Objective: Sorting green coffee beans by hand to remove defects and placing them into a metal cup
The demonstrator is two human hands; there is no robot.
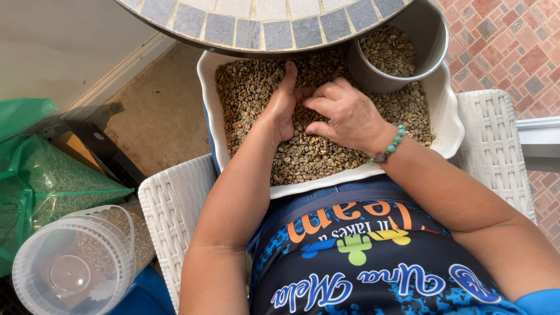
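Both: left hand (284, 105) flat, right hand (344, 114) curled, in beans (303, 154).

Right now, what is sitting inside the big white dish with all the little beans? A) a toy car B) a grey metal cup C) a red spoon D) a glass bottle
B: a grey metal cup, itself full of beans, stands in the far right corner of the white dish, beyond the right hand and left hand resting in the beans.
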